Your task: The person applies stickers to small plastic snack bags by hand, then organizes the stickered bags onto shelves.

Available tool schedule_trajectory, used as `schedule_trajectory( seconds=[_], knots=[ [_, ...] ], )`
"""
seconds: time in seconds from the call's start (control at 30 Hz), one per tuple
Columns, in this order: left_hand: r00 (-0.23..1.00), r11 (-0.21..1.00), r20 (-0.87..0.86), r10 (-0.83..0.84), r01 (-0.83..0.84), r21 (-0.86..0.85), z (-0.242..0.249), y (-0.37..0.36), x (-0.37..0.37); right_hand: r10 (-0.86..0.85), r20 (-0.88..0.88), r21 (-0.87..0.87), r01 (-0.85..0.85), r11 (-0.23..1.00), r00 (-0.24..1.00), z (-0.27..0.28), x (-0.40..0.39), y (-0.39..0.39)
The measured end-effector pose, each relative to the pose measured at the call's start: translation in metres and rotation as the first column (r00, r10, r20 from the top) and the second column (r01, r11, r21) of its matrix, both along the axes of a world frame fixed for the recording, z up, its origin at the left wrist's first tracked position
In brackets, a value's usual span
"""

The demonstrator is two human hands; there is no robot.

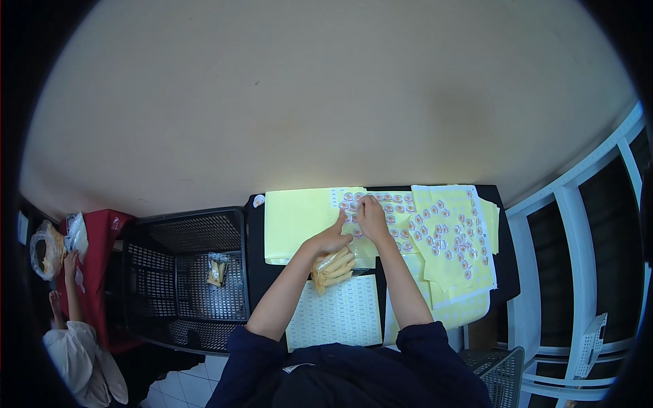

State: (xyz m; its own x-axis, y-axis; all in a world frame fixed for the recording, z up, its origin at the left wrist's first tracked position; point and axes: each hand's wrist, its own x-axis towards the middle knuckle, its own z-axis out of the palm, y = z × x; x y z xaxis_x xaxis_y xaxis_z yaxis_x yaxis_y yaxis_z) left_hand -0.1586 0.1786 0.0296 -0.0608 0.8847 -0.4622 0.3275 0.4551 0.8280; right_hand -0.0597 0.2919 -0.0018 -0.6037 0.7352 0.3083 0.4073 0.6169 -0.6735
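Note:
My left hand (328,240) lies over the lower edge of a yellow sheet, index finger and thumb stretched apart. Just below its palm is a clear plastic bag (333,270) of pale yellow, stick-shaped pieces, partly overlapped by the hand. Higher up, my right hand (370,219) has its fingers pinched together at a sheet of round stickers (398,198); what is between the fingertips is hidden. Plain yellow backing paper (299,221) lies to the left of my hands. A sheet with rows of small printed labels (333,316) is nearest my body.
More sticker sheets (452,234) overlap at the right of the black table. A black crate (187,221) on the left contains a small bagged pack (217,270). Farther left, another person's hand (71,265) is near plastic bags on a red cloth (102,248). A wall rises behind.

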Motion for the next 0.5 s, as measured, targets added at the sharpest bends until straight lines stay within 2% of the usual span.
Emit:
schedule_trajectory(
  seconds=[0.13, 0.2, 0.33, 0.4, 0.43, 0.5],
  knots=[
    [1.000, 1.000, -0.018, 0.013, -0.013, 0.024, 0.004, -0.002, 0.002, 0.026, -0.050, -0.121, -0.032, 0.992, 0.998, -0.006, 0.009, 0.011],
    [0.999, 0.999, 0.036, 0.001, 0.000, -0.033, 0.011, -0.003, 0.001, 0.043, -0.120, -0.198, -0.066, 0.978, 0.992, -0.013, 0.008, 0.014],
    [0.998, 0.996, 0.010, 0.070, -0.070, 0.046, -0.005, -0.006, 0.001, 0.043, -0.148, -0.124, -0.061, 0.990, 0.988, -0.016, 0.007, 0.015],
    [0.987, 0.995, 0.144, 0.065, -0.076, 0.067, 0.001, -0.012, 0.003, 0.010, -0.128, -0.263, -0.044, 0.964, 0.992, -0.012, 0.006, 0.014],
    [0.987, 0.995, 0.144, 0.065, -0.075, 0.066, 0.010, -0.017, 0.006, 0.010, -0.128, -0.264, -0.044, 0.964, 0.992, -0.009, 0.006, 0.013],
    [0.984, 0.968, 0.068, 0.163, -0.173, 0.184, 0.024, -0.024, 0.011, -0.011, -0.198, -0.539, -0.100, 0.836, 0.980, 0.001, 0.008, 0.013]
  ],
)
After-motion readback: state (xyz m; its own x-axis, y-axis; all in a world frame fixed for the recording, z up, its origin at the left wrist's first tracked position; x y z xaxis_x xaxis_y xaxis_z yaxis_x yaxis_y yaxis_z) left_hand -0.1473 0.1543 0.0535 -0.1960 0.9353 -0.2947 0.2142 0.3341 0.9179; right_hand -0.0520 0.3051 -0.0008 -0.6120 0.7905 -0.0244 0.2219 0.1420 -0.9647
